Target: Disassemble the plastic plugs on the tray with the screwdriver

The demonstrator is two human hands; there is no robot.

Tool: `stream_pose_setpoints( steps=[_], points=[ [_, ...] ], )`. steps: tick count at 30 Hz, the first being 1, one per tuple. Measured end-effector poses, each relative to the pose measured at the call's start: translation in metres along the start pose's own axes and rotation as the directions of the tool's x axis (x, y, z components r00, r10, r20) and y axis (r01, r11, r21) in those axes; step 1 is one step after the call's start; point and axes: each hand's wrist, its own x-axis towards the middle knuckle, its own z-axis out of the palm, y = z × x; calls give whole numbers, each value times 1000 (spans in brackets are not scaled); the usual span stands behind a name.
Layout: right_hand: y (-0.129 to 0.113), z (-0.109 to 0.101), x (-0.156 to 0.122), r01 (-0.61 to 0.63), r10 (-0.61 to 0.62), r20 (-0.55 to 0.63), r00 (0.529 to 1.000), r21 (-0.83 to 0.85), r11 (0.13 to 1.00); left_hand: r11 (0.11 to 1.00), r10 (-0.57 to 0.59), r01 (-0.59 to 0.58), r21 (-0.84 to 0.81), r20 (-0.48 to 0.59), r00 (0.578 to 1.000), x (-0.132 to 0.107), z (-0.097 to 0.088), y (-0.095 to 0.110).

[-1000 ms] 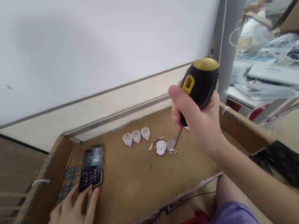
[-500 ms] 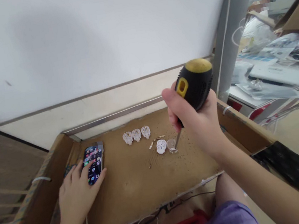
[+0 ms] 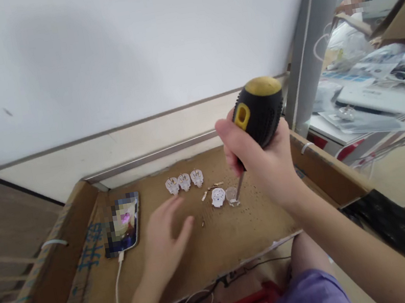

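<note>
My right hand (image 3: 258, 157) is wrapped round the black and yellow handle of a screwdriver (image 3: 259, 108). Its shaft slants down so the tip meets a clear plastic plug cover (image 3: 232, 196) on the cardboard. Touching that cover on its left is a white plug part (image 3: 218, 197) with holes. My left hand (image 3: 168, 235), a little blurred, hovers over the cardboard with fingers apart and nothing in them. Three clear plugs (image 3: 184, 181) with metal pins stand in a row beyond it. Small brass pieces (image 3: 205, 195) lie between the plugs and the white part.
A phone (image 3: 124, 224) on a white charging cable (image 3: 119, 284) lies at the left of the cardboard tray (image 3: 176, 275). A white panel (image 3: 113, 58) rises behind. To the right, a side table holds bags, cables and an open carton (image 3: 404, 24).
My left hand has left the phone and moved right, towards the plugs. The phone's screen now shows a different picture. My right hand keeps the screwdriver on the clear cover.
</note>
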Motion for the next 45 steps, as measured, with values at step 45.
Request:
stream_pose_setpoints(
  steps=[45],
  points=[
    [13, -40, 39, -107, 118, 288, 950, -52, 993, 978, 133, -86, -190, 250, 959, 38, 82, 66]
  ],
)
